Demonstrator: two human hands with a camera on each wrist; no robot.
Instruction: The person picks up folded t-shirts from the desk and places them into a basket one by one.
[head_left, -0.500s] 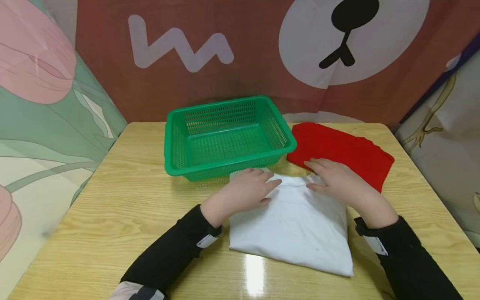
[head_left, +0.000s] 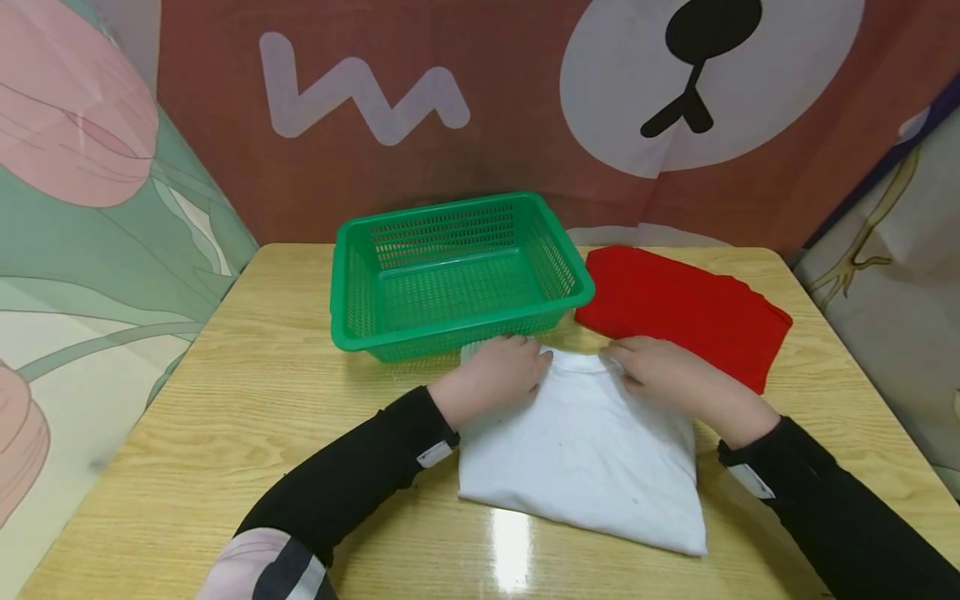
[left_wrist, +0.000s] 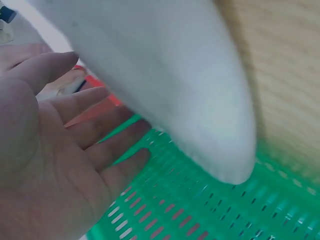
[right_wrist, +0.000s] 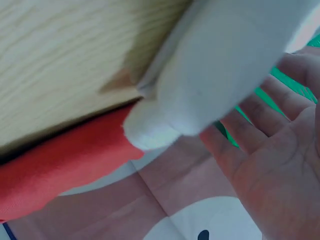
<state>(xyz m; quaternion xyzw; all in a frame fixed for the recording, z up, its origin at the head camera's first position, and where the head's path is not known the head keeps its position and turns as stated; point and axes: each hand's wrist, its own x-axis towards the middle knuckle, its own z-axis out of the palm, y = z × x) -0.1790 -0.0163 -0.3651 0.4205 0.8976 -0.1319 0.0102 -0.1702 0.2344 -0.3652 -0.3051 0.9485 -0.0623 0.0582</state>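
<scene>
Where the white cloth (head_left: 577, 458) ends, left fingers (left_wrist: 117, 142) and right fingers (right_wrist: 245, 134) lie loosely extended.

matt white cloth (head_left: 577, 450), matt red cloth (head_left: 682, 308), smooth plastic basket (head_left: 465, 326), glossy wood-grain table (head_left: 225, 417)

A: What's by the green basket (head_left: 465, 327), the one with slotted walls?

B: Just to its right lies a red cloth (head_left: 682, 312), flat; I can't tell whether the two touch.

A: And beneath the basket?

B: A wood-grain table (head_left: 225, 417), with a bright glare (head_left: 510, 550) well in front of the basket.

A: Behind it?

B: A brown backdrop (head_left: 510, 108): a pale zigzag (head_left: 375, 100) above the basket, a white muzzle with a black nose (head_left: 712, 29) up to its right.

A: Far left of the basket?

B: A pink flower print (head_left: 75, 108) with green leaves.
</scene>
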